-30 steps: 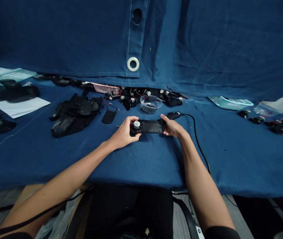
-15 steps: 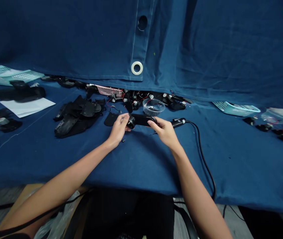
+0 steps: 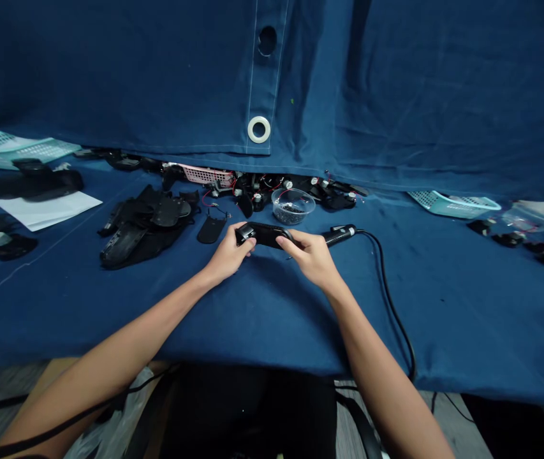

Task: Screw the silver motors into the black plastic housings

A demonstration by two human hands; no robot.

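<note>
Between my two hands is a long black plastic part with a rounded right end and a thicker, cylinder-like left end. My left hand grips its left end, thumb on the near side. On the right end, my right hand closes with the thumb pressed against the near face. The part is held above the blue cloth, and its underside is hidden. Just past my right hand lies a black corded electric screwdriver. A flat black cover piece rests to the left, beyond my left hand.
A clear round tub of small dark bits stands behind the hands. Black plastic shells are piled at left, near white paper. Wired parts and a pink basket line the curtain's foot. The screwdriver's cord runs off the front edge.
The black part has been tilted in my hands. My left thumb has come down onto its near side, and my right thumb has slid slightly left.
</note>
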